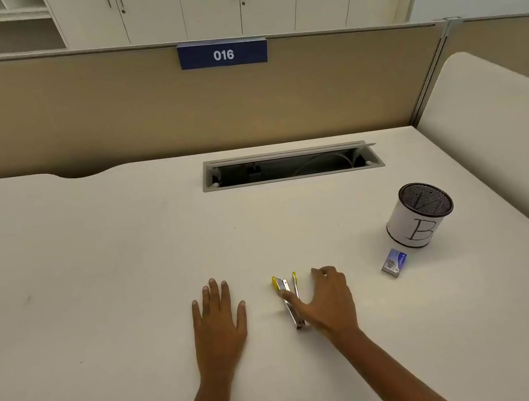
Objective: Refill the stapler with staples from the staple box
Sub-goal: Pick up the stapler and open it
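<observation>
Yellow-tipped metal stapler (pixel 290 299) lies hinged open (thumb resting on it).

Left hand (pixel 218 317) flat — right hand (pixel 331 300) curled.

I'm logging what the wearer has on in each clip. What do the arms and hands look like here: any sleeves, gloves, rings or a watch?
Both forearms are bare as far as the frame shows; no sleeve or cuff comes into view. The left hand and right hand wear no gloves. No watch, band or bracelet shows at either wrist, and no ring is visible on the fingers in view.
</observation>
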A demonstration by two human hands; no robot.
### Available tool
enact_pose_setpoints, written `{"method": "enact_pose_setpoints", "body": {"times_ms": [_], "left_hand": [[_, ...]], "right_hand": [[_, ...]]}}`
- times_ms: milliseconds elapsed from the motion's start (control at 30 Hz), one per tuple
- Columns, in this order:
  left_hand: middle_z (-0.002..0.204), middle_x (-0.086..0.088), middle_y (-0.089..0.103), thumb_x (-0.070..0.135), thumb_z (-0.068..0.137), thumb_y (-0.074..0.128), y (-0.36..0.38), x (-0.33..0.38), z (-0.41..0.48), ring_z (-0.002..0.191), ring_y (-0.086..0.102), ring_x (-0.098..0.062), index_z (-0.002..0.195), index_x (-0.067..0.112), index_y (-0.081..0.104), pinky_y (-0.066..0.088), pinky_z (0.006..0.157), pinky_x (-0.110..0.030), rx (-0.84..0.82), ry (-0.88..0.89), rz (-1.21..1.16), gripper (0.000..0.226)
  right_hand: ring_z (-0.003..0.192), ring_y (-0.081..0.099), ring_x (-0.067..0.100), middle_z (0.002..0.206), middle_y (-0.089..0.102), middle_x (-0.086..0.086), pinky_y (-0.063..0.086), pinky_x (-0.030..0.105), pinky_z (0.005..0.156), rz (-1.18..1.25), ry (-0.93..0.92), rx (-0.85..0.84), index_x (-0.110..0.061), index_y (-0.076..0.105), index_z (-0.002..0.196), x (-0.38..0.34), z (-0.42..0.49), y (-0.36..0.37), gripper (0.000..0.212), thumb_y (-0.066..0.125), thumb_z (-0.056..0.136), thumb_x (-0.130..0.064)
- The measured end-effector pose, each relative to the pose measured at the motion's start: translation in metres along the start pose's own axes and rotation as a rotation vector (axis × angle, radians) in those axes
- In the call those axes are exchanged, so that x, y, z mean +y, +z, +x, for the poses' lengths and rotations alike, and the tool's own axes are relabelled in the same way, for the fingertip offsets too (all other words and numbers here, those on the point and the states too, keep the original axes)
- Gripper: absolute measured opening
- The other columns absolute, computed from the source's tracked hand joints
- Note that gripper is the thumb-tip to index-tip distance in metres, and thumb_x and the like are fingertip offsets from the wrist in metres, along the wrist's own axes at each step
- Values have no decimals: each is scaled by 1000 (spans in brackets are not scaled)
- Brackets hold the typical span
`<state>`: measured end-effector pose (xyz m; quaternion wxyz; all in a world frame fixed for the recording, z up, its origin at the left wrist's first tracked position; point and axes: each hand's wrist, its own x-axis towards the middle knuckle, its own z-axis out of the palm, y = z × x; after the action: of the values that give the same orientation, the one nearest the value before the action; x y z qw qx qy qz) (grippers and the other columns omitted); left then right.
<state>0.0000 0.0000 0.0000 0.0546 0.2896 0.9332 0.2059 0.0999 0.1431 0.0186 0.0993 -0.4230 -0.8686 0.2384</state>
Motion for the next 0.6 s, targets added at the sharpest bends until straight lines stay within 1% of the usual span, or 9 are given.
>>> {"method": "enact_pose_setpoints", "body": {"times_ms": [100, 167, 233, 333, 400, 433, 467, 533, 600], "left_hand": [[142, -20, 45, 60, 80, -22, 1, -1, 0, 131, 45, -36, 133, 2, 48, 30, 110, -49, 70, 6, 17, 105], [139, -21, 48, 59, 83, -19, 0, -1, 1, 127, 48, -37, 130, 1, 51, 33, 108, -50, 70, 3, 29, 103], [137, -22, 50, 58, 84, -17, 0, -1, 1, 125, 50, -38, 129, 1, 53, 35, 106, -52, 65, -2, 41, 101], [140, -21, 47, 60, 82, -18, 0, -1, 0, 128, 47, -38, 130, 1, 51, 32, 108, -52, 62, 1, 56, 103], [146, -19, 39, 63, 76, -25, 3, -2, 0, 135, 39, -35, 136, 3, 44, 25, 114, -49, 66, 3, 54, 109], [149, -18, 35, 64, 72, -28, 4, -3, 0, 137, 35, -34, 138, 5, 41, 21, 116, -47, 67, 3, 52, 112], [150, -17, 33, 65, 70, -29, 4, -4, 0, 139, 33, -33, 139, 5, 39, 19, 116, -46, 69, 1, 47, 114], [148, -18, 37, 64, 73, -27, 2, -3, 0, 136, 37, -35, 137, 4, 42, 23, 115, -47, 62, -6, 46, 112], [139, -21, 48, 60, 82, -20, -3, 1, -1, 127, 48, -38, 130, 0, 51, 34, 107, -52, 29, -11, 74, 105]], "right_hand": [[103, 49, 23, 110, 52, 4, 40, 34, 84, -190, -45, 18, -12, 50, 112, -11, -3, 6, 80, 50, 65, -78], [100, 48, 23, 108, 51, 4, 38, 33, 80, -226, -62, 15, -13, 49, 111, -18, -4, 11, 77, 51, 67, -76], [101, 48, 22, 110, 50, 4, 39, 31, 79, -218, -72, -2, -14, 48, 115, -19, -2, 16, 68, 55, 72, -66], [105, 49, 25, 115, 52, 10, 42, 30, 82, -87, -96, -62, -8, 48, 118, -17, 3, 15, 49, 59, 83, -41], [107, 51, 27, 116, 51, 14, 40, 30, 87, 54, -74, -174, -5, 49, 120, -16, 10, 7, 43, 59, 85, -28], [104, 53, 28, 113, 52, 13, 41, 31, 86, 178, -20, -229, -5, 50, 120, -15, 14, -1, 42, 62, 84, -23], [96, 55, 26, 105, 54, 11, 43, 31, 81, 343, 58, -291, -5, 51, 119, -14, 17, -9, 40, 63, 83, -20], [75, 53, 17, 85, 54, 3, 43, 26, 65, 752, 195, -444, -6, 56, 112, -12, 18, -27, 28, 62, 86, -14], [70, 53, 12, 80, 54, -1, 44, 22, 63, 1078, 251, -565, -11, 59, 101, -7, 17, -39, 12, 54, 91, -13]]}}
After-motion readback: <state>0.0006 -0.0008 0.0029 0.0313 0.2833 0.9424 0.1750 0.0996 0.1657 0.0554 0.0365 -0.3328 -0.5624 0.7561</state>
